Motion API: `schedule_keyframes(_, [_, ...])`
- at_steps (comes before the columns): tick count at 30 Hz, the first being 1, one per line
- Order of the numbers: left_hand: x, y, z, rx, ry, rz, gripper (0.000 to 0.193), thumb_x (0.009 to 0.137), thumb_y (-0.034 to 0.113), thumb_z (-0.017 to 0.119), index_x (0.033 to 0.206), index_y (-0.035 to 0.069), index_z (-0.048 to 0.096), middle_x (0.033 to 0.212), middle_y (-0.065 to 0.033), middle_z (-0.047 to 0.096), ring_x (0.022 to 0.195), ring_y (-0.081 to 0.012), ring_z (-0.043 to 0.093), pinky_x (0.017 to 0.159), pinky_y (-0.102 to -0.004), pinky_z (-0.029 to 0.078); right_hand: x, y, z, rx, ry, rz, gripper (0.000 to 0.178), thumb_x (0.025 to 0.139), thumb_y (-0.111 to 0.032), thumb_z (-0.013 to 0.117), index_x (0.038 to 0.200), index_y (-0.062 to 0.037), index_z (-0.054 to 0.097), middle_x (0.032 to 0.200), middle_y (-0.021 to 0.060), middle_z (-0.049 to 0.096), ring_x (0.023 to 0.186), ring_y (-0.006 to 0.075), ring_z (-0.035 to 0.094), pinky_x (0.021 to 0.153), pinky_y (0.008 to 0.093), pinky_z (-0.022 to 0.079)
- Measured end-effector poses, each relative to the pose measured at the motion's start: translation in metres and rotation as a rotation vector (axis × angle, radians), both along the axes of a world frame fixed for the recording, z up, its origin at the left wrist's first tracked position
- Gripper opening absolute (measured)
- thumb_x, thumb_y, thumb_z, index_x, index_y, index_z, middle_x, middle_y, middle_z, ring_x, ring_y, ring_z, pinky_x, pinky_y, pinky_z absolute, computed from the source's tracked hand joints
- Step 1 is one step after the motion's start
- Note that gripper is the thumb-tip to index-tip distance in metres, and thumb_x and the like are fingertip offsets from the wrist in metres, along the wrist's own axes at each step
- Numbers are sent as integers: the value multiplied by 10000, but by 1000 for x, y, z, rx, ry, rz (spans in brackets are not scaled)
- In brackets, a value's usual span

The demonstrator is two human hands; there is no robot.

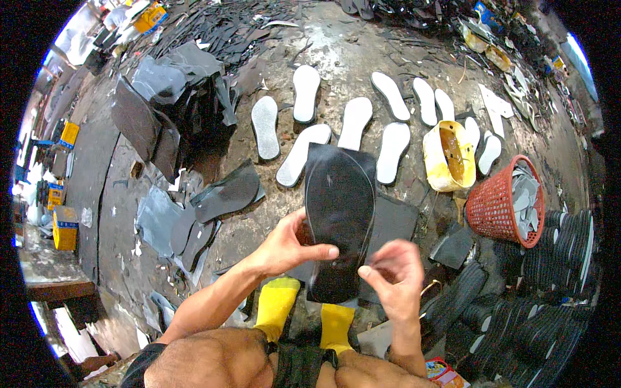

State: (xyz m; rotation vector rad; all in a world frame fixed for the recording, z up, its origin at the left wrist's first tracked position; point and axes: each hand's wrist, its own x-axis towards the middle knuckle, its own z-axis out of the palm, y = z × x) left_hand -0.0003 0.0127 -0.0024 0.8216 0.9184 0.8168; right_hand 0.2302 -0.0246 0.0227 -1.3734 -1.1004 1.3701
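My left hand (292,249) grips a black shoe sole (339,207), its thumb across the top face and its fingers underneath. The sole lies against a dark rubber sheet (362,157) whose squared corners stick out past the rounded outline. At the sole's lower right edge is my right hand (396,271), thumb tip close to the rim. Its fingers are curled and smeared by motion, so whether they pinch anything cannot be made out. Beyond the sole, several white-topped soles (306,94) are spread over the floor.
A yellow cut-open container (431,158) and a tipped red basket (482,210) of grey scraps stand to the right. Striped black soles (524,330) are stacked at the lower right. Dark sheets (171,84) pile up at the left. My feet wear yellow socks (277,307).
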Motion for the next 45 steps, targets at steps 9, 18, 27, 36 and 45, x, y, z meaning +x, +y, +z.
schedule_keyframes(9, [14, -26, 14, 149, 62, -201, 627, 869, -1, 780, 1426, 18, 491, 1262, -81, 671, 1158, -143, 625, 1014, -336, 515, 2, 74, 34, 842, -553, 47, 268, 796, -60, 824, 1057, -47, 764, 1182, 142, 732, 1061, 299, 716, 903, 372, 577])
schedule_keyframes(18, [0, -30, 15, 223, 87, -270, 568, 886, 39, 779, 1396, 26, 529, 1140, -60, 720, 1043, -122, 661, 903, -327, 556, 0, 54, 45, 828, -426, 5, 185, 800, -6, 813, 976, -31, 762, 1125, 169, 745, 986, 297, 746, 847, 353, 608])
schedule_keyframes(27, [-3, -35, 13, 188, 43, -280, 542, 884, 28, 781, 1377, 39, 556, 1186, -51, 707, 1093, -125, 642, 977, -332, 527, -4, 66, 47, 103, 65, -61, 143, 813, 14, 802, 950, 42, 772, 898, 122, 767, 792, 157, 720, 763, 274, 572])
schedule_keyframes(36, [65, -67, -87, -539, 30, 510, 482, 903, 243, 801, 1272, 69, 544, 1054, -37, 706, 880, -166, 669, 814, -323, 552, -71, 138, -24, 928, -834, 74, 661, 877, -298, 751, 1462, -101, 516, 1308, 219, 649, 1237, 369, 599, 975, 440, 512])
schedule_keyframes(45, [-50, -100, -114, 651, 1090, -353, 524, 905, 289, 707, 1354, 44, 597, 1289, -163, 656, 1264, -329, 589, 1098, -511, 420, -105, 19, -139, 622, -627, 347, 439, 987, -269, 595, 1331, 5, 598, 1306, 223, 636, 1275, 401, 562, 1105, 502, 409])
